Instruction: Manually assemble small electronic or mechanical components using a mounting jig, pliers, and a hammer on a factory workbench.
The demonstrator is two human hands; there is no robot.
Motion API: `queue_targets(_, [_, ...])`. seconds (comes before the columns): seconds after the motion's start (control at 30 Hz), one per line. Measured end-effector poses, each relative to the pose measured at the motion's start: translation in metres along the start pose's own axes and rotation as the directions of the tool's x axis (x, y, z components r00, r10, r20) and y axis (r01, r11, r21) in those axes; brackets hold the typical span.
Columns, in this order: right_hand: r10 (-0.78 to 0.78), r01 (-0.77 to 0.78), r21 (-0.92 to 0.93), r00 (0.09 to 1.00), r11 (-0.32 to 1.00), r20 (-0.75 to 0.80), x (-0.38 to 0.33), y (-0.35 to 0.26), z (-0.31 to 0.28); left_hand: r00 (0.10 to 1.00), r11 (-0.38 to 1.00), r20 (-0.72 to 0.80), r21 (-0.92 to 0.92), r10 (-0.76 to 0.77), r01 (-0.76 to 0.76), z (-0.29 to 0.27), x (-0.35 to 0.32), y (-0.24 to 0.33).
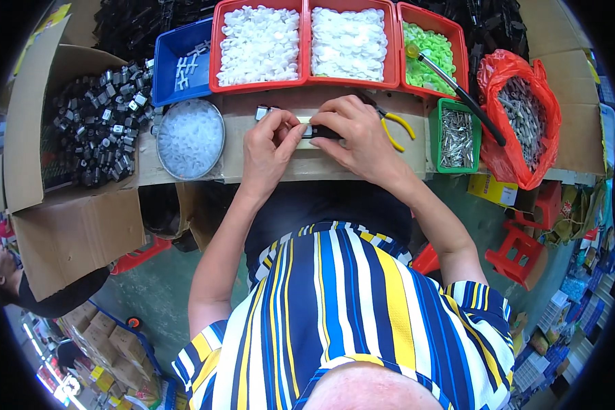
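Black-and-silver part [310, 130] lies between my two hands, low over a pale strip [305, 144] at the near side of the worktop [238, 109]. With my left hand [272, 147] I pinch its left end between thumb and first finger; with my right hand [359, 135] I have the fingers closed around its dark right end, although they hide much of the contact from me. I judge that the part could twist or jump out if both hands press unevenly, because the grip is only at the tips. Just beyond the left hand, a small metal-ended piece [263, 112] could be knocked away by a knuckle. To the right, pliers with yellow handles [400, 128] lie near the wrist, and a wide elbow movement might push them. Farther to the sides stand a round dish [222, 140] of clear pieces and a green tray [436, 140] of metal pins; a bumped rim would perhaps spill them. Farthest, behind these, are red trays [354, 83] of white pieces, and a long screwdriver [462, 96] resting slantwise, which I think could roll if touched.
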State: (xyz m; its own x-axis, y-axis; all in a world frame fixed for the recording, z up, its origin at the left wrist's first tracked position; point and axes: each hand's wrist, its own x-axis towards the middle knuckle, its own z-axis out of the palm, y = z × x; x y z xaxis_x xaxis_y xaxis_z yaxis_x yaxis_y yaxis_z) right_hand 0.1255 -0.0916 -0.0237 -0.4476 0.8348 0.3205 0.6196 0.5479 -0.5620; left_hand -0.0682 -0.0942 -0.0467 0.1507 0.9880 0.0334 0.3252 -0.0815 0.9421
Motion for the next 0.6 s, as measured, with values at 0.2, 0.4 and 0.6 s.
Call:
queue_targets(0.2, [0.158,-0.198,-0.129,0.95,0.972,-0.27,-0.04,0.019,-0.065,0.999,0.988,-0.022,0.151,0.048,-0.044,-0.006,-0.005,0.002])
queue_targets(0.4, [0.461,-0.551,-0.319,0.829,0.771,-0.317,-0.103,0.053,-0.109,0.918,0.891,-0.12,0.314,0.379,-0.327,-0.026,0.031,0.026])
queue_targets(0.6, [0.422,-0.5,-0.367,0.864,0.785,-0.275,-0.098,0.059,-0.109,0.881,0.688,0.042,0.607,0.472,-0.398,-0.05,0.086,0.019])
